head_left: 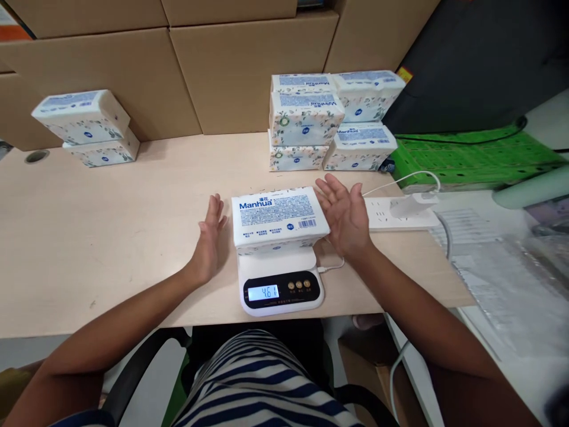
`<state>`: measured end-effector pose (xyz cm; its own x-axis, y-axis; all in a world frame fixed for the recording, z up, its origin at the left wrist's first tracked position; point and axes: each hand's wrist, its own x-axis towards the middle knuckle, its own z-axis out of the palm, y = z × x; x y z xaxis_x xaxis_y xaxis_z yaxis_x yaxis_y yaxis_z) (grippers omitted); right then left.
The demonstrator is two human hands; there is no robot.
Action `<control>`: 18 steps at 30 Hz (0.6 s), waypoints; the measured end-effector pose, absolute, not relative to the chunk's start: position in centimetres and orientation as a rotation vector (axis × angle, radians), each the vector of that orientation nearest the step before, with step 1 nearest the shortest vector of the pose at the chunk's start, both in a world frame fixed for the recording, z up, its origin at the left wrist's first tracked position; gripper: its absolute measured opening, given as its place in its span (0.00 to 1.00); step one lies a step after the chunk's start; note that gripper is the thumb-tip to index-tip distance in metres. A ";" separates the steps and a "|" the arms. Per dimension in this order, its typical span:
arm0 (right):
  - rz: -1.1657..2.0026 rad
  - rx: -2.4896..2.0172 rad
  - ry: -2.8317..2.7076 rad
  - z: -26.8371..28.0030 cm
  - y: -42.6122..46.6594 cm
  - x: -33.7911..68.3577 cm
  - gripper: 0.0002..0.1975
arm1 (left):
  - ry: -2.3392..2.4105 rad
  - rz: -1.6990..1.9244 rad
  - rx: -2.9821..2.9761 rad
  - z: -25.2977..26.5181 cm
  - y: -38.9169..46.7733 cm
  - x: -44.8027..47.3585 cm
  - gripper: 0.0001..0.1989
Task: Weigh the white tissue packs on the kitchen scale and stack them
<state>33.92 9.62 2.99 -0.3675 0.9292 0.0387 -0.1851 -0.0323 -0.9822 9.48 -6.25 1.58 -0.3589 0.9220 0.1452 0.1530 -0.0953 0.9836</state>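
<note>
A pack of tissues with blue "Manhua" print lies flat on a white digital kitchen scale. The lit display shows digits that look like 461. My left hand is held upright just left of the pack, apart from it, fingers extended and holding nothing. On the other side, my right hand is open with its palm turned toward the pack's right end. Its fingertips are close to the pack's far right corner; whether they touch it I cannot tell.
Several tissue packs are stacked at the back right, and two more at the back left. Cardboard boxes wall off the rear. A white power strip with cables sits at right, near a green crate.
</note>
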 end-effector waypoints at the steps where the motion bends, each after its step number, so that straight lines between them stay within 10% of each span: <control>1: 1.544 -0.858 -1.308 3.0 9.9 34.1 0.49 | 1.521 1.532 1.181 1.6 -6.0 9.0 0.48; 18: 1.544 -0.927 -1.358 3.4 8.4 34.8 0.47 | 1.586 1.702 1.095 2.2 -5.6 9.1 0.52</control>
